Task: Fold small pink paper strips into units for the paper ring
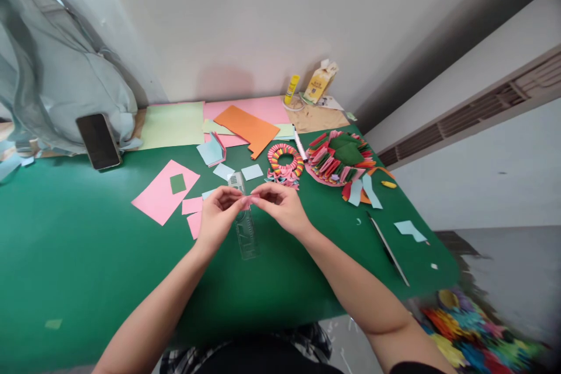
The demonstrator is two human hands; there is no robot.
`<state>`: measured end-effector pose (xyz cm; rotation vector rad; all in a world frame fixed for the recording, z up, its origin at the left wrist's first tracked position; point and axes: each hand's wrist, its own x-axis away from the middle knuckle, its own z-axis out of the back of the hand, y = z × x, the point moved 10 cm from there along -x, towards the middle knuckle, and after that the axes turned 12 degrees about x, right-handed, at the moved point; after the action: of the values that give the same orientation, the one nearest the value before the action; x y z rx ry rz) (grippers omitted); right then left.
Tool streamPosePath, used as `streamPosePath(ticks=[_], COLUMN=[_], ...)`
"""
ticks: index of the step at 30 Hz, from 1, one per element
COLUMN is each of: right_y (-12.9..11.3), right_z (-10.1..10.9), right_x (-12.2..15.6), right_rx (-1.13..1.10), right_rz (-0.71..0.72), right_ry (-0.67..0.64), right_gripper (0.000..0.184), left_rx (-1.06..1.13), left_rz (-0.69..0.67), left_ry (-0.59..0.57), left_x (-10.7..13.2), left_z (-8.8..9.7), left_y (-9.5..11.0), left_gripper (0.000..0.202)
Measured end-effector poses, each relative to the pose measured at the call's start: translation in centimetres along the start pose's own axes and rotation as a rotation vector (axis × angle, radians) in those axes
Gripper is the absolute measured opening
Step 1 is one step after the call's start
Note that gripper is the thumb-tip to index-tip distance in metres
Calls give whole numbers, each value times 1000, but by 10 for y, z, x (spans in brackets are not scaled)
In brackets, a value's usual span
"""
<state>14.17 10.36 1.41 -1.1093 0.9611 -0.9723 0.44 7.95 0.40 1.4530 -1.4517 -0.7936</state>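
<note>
My left hand (220,214) and my right hand (279,205) meet at the middle of the table, thumbs and fingertips pinched on a small piece of pink paper (248,201). My fingers cover most of it, so its folds cannot be made out. Directly beneath lies a clear plastic ruler (246,239) with cut-out shapes. Beside my left hand are pink paper pieces (191,205), partly hidden by it. Beyond the hands are light blue paper cards (252,172) and a ring of folded pink, yellow and red paper (285,159).
A green table (109,257) carries a phone (99,141), a pink sheet (164,198), an orange sheet (245,125), a marker (300,143), a glue stick (291,90), a carton (321,83), a folded-paper cluster (337,158) and a thin blade-like tool (388,248). A grey backpack (65,64) stands back left.
</note>
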Motion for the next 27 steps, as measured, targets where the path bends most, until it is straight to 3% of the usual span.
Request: streamPosePath(ticks=[9,13,18,27], right_y=[-3,-36,-69,-79], right_z=[1,4,-6,-22], right_x=[3,9,26,39], right_rx=[106,358,677,906], right_rz=[21,272,636,897], right_ry=[37,152,217,164], right_gripper=[19,5,14,16], left_rx=[-50,-29,39,154], left_rz=[-64,-53,8,107], left_ry=[-2,31,70,77], left_x=[2,2,0,0], left_z=[1,5,10,13], left_y=[3,2,-1,-8], left_gripper=[27,29,31,32])
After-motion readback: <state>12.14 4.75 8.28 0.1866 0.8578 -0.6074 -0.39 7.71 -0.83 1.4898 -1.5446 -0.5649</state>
